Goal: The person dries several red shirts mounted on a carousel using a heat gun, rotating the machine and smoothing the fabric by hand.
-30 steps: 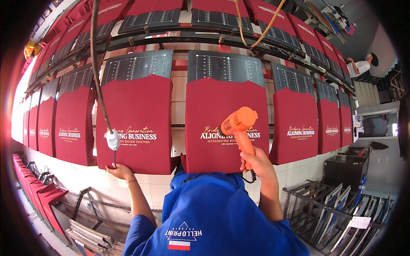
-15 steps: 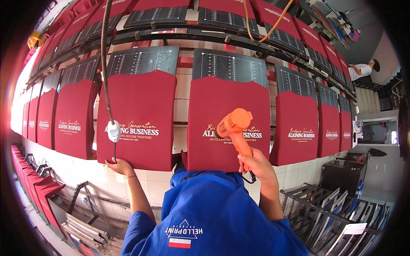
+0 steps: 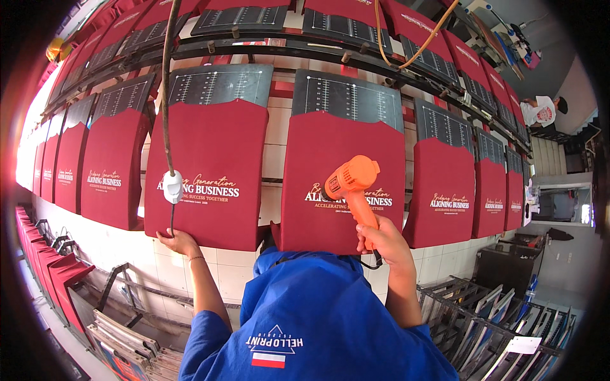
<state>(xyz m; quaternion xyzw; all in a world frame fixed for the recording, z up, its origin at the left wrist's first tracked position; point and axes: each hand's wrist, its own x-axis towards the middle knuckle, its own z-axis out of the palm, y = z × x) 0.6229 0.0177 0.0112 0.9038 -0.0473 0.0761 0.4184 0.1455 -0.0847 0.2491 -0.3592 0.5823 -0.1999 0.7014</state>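
Observation:
My right hand [image 3: 387, 242] is wrapped round the handle of an orange heat gun [image 3: 356, 181]. Its nozzle points left, over the print on a dark red T-shirt [image 3: 337, 149] stretched on a black board with ruled marks. A black cord trails from the handle's base. To the left, my left hand [image 3: 182, 243] is at the lower edge of another red T-shirt [image 3: 210, 136]. Its fingers close on the thin black cord [image 3: 172, 219] that hangs from a white plug connector [image 3: 172, 187]. A thicker cable [image 3: 166, 89] runs up from the connector.
Rows of red shirts on boards stretch both ways along a black rail [image 3: 286, 49]. An orange cable [image 3: 406, 63] loops over the far row. Racks of frames [image 3: 502, 317] stand at lower right. A person in a white top [image 3: 539, 112] is at far right.
The view has shifted slightly, so the boards appear a little further right. Both hands keep their holds, and the heat gun stays over the same print. The distant person has leaned over.

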